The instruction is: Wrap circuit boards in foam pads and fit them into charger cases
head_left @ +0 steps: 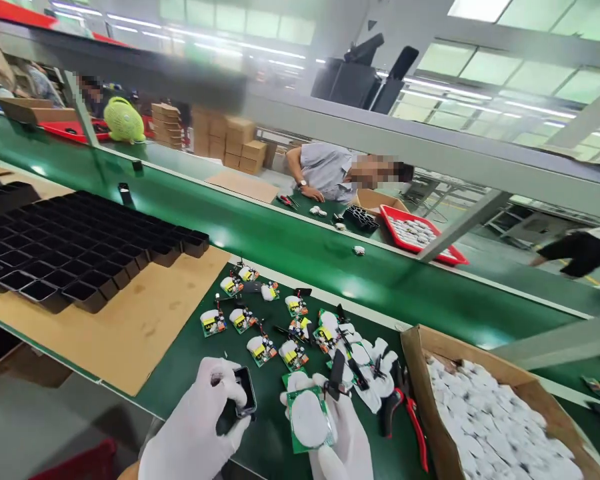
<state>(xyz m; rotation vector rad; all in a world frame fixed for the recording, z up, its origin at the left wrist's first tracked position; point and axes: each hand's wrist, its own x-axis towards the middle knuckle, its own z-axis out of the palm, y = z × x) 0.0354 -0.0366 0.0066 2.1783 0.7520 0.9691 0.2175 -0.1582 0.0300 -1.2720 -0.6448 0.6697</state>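
My left hand, in a white glove, grips a small open black plastic case with thumb and fingers. To its right, my gloved right hand holds a green circuit board with a round white pad on its face. A small black part stands out at the board's upper right. Just beyond my hands lie several circuit boards with yellow components and white pads. A heap of white-padded pieces sits next to my right hand, partly overlapping other boards.
Red-handled pliers lie beside a cardboard box full of white pieces. Rows of black cases stand on a cardboard sheet at left. Beyond the green conveyor belt are a co-worker and a red tray.
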